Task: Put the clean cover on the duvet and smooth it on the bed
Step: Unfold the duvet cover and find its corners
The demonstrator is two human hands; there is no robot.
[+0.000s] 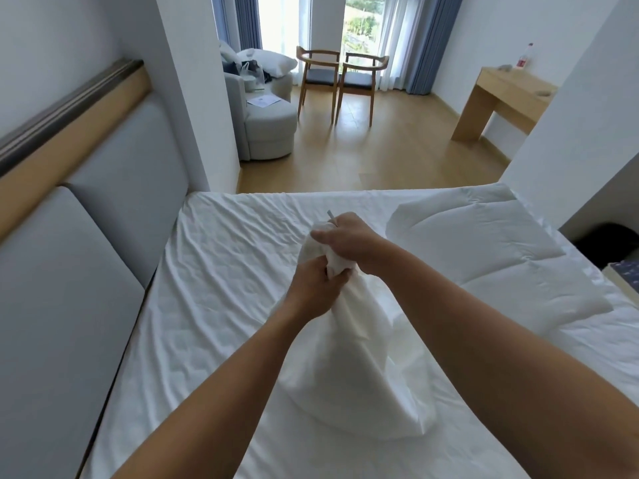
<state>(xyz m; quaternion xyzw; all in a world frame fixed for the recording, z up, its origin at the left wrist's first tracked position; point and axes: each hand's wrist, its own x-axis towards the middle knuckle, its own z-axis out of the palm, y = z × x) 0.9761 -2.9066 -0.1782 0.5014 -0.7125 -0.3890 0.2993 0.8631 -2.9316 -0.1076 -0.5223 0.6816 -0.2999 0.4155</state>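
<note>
both hands [340, 261] bunch the white cover [359, 354] above the bed [214, 271].

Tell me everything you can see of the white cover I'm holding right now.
The cover is plain white, thin, soft-looking cloth, gathered into a bunch at the top and fanning down in a loose cone whose lower folds rest on the bed sheet. The right hand grips the gathered top, the left hand grips it just below. A small strip sticks up beside the right hand; I cannot tell what it is.
</note>
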